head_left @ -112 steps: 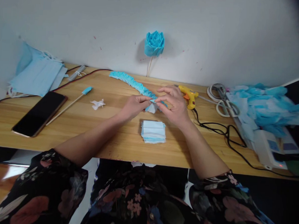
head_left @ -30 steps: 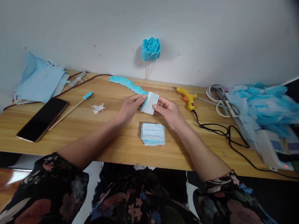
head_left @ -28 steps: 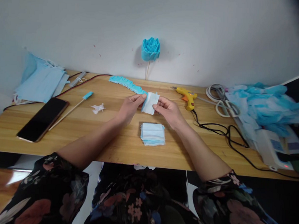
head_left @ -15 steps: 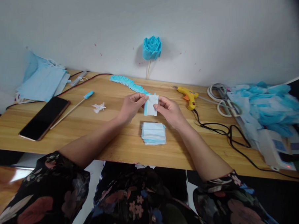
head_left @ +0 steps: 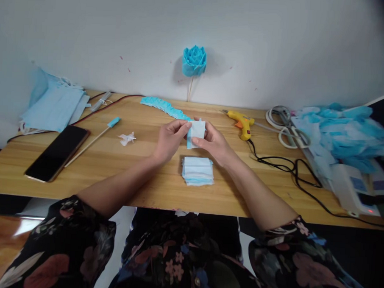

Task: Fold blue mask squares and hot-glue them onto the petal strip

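A small pale blue-and-white piece of mask fabric [head_left: 197, 130] is held up above the table between both hands. My left hand [head_left: 170, 139] pinches its upper left edge between thumb and fingers. My right hand [head_left: 215, 141] grips the right side, thumb across the front and fingers behind. Just below lies a stack of similar cut pieces [head_left: 197, 171]. Behind the hands a curved row of overlapping blue folded pieces [head_left: 164, 106] runs back to the left; its near end is hidden by the held piece.
A blue fabric rose [head_left: 194, 61] on a stick leans at the wall. Left are face masks [head_left: 52, 106], a phone [head_left: 58, 153] and a blue-tipped stick [head_left: 93, 142]. Right are a yellow glue gun [head_left: 243, 124] with its cord, scissors [head_left: 292, 133] and a heap of blue scraps [head_left: 348, 134].
The held fabric piece has shifted slightly right. My right thumb has slid left across its front, and the right fingers have moved behind it.
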A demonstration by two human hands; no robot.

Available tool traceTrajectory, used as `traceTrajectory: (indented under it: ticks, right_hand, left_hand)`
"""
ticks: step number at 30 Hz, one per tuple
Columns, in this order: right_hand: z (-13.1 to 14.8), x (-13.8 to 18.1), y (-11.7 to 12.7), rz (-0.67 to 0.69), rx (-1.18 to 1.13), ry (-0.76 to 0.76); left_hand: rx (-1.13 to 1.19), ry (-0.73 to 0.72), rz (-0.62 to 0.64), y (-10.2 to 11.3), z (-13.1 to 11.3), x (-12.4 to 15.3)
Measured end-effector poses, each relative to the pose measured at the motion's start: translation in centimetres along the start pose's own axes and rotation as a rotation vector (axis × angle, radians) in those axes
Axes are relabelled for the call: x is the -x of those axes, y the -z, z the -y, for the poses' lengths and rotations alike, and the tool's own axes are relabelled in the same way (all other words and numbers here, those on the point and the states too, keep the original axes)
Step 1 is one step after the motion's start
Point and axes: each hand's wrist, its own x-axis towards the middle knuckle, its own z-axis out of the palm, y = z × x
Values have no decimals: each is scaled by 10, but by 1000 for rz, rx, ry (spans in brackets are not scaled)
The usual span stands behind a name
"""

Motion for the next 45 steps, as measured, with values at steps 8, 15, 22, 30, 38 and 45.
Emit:
traceTrajectory:
  ticks: [8,15,22,30,38,45]
  right_hand:
    - [-2,0,-4,-51,62,16]
    - [-1,-1,2,-93,115,54]
    - [-3,-1,2,-108,86,43]
    - [3,-5,21,-162,241,114]
    - [14,-1,24,-116,386,232]
    - [20,1,19,-180,634,415]
  left_hand:
    - [30,21,1,-2,0,1]
    - [189,169,130,-3,7,-3]
    - [83,198,143,-2,1,1]
    - [33,191,153,0,0,0]
    - [-156,98,248,-1,0,3]
    - [-167,93,234,0,3,3]
